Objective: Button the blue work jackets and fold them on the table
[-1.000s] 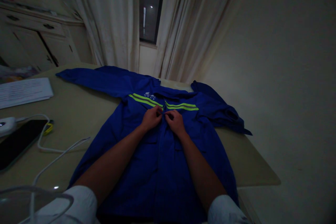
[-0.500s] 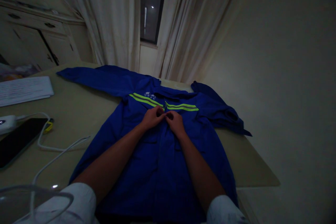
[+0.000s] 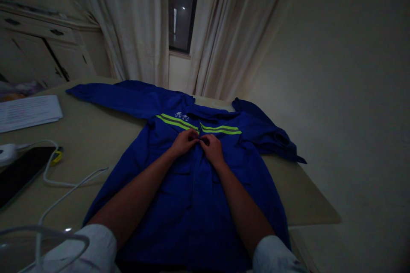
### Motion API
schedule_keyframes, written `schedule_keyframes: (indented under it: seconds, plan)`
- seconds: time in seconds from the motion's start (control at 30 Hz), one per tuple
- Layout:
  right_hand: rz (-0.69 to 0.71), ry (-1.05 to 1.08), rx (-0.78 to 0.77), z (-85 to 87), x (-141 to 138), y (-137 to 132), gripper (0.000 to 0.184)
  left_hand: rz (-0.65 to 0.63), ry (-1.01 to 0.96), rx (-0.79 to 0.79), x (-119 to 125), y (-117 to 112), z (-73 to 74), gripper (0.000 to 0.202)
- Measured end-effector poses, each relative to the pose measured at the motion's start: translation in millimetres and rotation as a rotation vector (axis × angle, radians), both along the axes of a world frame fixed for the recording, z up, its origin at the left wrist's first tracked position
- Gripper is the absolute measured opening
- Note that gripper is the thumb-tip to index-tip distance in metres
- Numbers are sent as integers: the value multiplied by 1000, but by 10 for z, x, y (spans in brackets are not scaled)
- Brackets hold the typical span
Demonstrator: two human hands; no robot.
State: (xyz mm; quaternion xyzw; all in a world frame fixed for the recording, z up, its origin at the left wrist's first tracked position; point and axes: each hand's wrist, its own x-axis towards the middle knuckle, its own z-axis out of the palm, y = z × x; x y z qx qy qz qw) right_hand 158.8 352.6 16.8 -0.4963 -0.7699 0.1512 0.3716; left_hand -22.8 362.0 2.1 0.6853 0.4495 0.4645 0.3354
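Blue fabric jacket with yellow-green stripes (image 3: 166, 226) is right under the fingers: left hand (image 3: 185, 141) and right hand (image 3: 212, 148) pinching its front opening. Tan tabletop (image 3: 96, 136) has bare room left, edge close right.

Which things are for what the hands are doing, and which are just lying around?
In the job:
blue jacket
left hand
right hand

Just lying around:
papers
dark phone
white cable
small white gadget
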Motion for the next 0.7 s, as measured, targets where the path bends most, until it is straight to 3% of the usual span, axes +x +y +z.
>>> schedule_keyframes:
  seconds: [0.33,0.7]
  plan:
    - [24,3,-11,-11,-14,13,11,48,166,57,25,-30,4,10]
    - [29,26,74,49,-16,-30,9,2,-172,-22,6,79,-51,14]
